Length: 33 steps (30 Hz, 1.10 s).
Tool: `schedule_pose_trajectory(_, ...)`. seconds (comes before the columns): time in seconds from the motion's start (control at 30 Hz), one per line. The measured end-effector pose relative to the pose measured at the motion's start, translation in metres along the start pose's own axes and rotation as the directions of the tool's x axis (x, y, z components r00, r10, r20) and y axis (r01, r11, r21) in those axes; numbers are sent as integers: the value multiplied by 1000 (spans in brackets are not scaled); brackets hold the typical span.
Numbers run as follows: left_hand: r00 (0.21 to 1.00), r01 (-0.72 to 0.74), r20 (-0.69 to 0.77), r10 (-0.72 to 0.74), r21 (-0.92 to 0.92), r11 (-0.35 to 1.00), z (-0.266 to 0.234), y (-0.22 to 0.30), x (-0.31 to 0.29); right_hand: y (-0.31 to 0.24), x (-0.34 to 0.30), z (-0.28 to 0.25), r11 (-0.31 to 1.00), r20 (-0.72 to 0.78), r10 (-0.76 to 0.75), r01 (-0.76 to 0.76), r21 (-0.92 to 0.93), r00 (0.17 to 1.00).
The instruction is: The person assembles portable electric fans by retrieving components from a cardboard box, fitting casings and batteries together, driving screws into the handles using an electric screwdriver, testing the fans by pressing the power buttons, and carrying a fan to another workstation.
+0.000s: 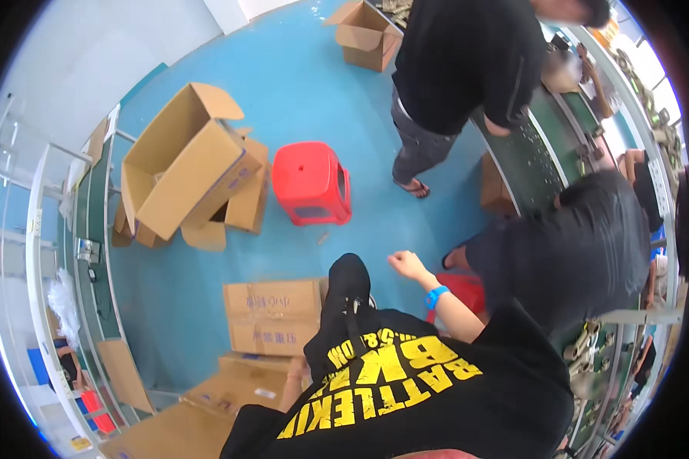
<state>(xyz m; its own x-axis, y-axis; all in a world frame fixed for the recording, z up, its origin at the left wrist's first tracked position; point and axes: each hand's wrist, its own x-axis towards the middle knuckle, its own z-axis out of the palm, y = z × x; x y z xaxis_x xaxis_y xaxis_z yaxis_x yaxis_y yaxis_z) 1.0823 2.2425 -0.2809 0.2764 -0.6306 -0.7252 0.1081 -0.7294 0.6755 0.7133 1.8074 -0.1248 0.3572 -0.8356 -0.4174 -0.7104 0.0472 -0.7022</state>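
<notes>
My right hand (408, 265) is held out over the blue floor, its fingers curled in, and nothing shows in it. A blue band circles that wrist. My left hand (298, 370) hangs low beside my black shirt, next to a taped cardboard box (274, 315). Its fingers are small and blurred, so whether they touch the box cannot be told. Ahead of me a red plastic stool (305, 177) stands on the floor.
Open cardboard boxes (187, 161) are heaped at the left, with more cartons (230, 390) near my left side. One person (467, 69) stands at the green workbench (524, 153); another person (566, 237) sits close on my right. An open box (364, 38) lies far ahead.
</notes>
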Motion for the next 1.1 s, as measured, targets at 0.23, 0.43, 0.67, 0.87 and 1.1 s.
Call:
schedule_pose_trajectory(0.23,964,-267,76,256,279,922,84,191,233,-109,159,-67,978,-15,-202,203,47,979)
schedule_pose_trajectory(0.43,883,-467,232,409,541,699,101,430,389,-115,272,-124,996,208,-80,88,-26,975)
schedule_pose_trajectory(0.67,977,-42,211,-12,249,967,164,778,555,-146,480,-229,888,-144,261,-179,423,955)
schedule_pose_trajectory(0.87,840,-329,426,336,-92,940,221,1018,685,-103,645,-287,760,-97,557,-459,459,825)
schedule_pose_trajectory(1.1,939,-325,135,316,54,944,110,1082,791,-85,770,-338,859,84,504,-488,-155,860)
